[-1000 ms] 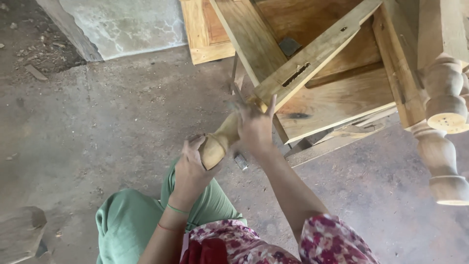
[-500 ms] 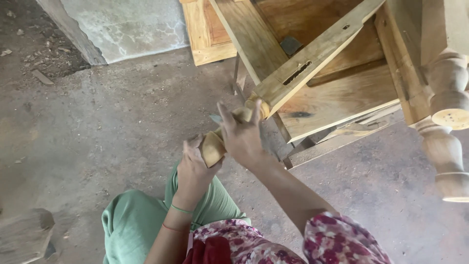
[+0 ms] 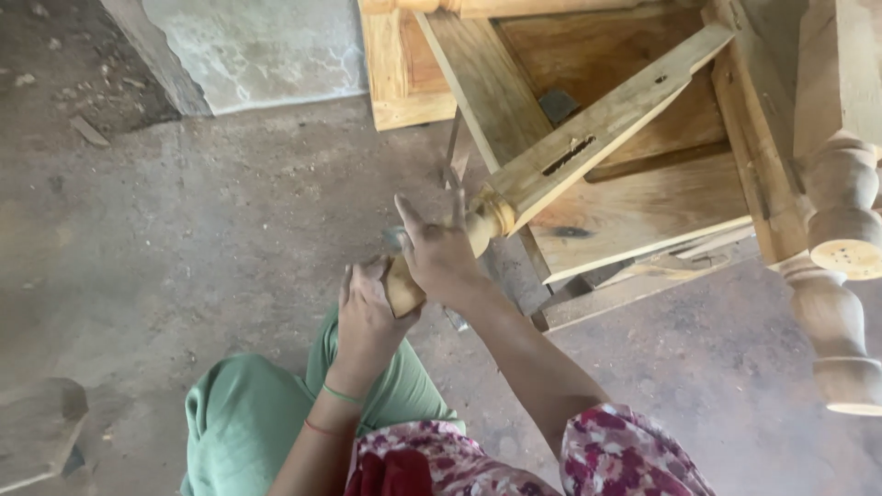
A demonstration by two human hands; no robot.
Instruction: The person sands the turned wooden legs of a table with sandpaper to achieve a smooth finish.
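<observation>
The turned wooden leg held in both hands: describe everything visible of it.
The turned wooden leg is pale, unfinished wood. Its upper part is a flat square-edged length with a dark narrow slot cut in one face; lower down it narrows into rounded, lathe-turned rings and a bulbous foot. It slants from upper right, over the upturned wooden table frame, down to lower left. The left hand cups the rounded end; the right hand, fingers spread, lies over the turned section.

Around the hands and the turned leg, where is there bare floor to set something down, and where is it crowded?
Free: concrete floor left of the left hand, up to the slab; a smaller patch lower right. Crowded: the right hand on the turned leg, the wooden frame close behind.
</observation>
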